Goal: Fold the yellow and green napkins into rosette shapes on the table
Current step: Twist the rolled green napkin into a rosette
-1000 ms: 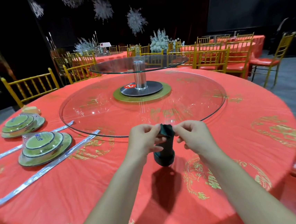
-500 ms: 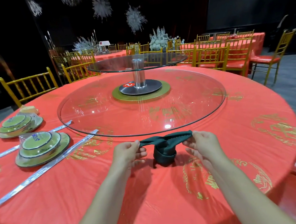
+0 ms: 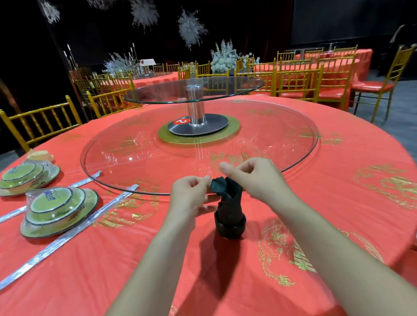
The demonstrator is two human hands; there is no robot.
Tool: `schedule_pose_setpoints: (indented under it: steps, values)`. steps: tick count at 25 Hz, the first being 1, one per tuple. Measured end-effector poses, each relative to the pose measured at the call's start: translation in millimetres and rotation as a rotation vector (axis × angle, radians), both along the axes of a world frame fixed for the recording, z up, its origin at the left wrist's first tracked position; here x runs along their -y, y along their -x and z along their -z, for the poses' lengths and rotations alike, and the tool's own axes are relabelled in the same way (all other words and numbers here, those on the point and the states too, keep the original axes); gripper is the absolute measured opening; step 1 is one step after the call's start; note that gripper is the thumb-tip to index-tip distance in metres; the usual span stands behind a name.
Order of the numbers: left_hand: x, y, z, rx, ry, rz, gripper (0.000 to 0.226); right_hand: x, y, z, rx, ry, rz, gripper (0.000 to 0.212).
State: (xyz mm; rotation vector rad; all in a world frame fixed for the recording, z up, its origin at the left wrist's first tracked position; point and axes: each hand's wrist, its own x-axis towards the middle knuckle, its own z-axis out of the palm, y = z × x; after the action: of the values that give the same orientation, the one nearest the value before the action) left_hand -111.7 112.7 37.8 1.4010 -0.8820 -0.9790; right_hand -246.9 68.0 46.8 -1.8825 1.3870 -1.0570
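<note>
A dark green napkin (image 3: 229,208), rolled into an upright column with a thicker band at its base, stands on the red tablecloth (image 3: 334,209) just in front of the glass turntable. My left hand (image 3: 191,197) pinches the napkin's top edge from the left. My right hand (image 3: 252,179) pinches the top from the right, thumb raised. Both hands meet at the napkin's upper folds. No yellow napkin is in view.
The large glass turntable (image 3: 152,163) with a raised glass tier lies right behind the hands. At the left are two wrapped stacks of green dishes (image 3: 57,210) and long silver wrapped strips (image 3: 57,241). Gold chairs (image 3: 41,123) ring the table.
Half a second ago my hands were apart, stretching the napkin's top sideways low over the table. Now they have come back together and the napkin stands upright again.
</note>
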Motion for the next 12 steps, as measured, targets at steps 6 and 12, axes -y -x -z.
schedule_pose_setpoints:
  steps: [6, 12]
  values:
    - [4, -1, 4, -0.339, -0.102, -0.099, 0.024, 9, 1, 11, 0.350, -0.370, -0.008, 0.022]
    - [3, -11, 27, -0.913, -0.187, -0.191, 0.031, 6, 10, 41, 1.132, -0.861, 0.097, 0.020]
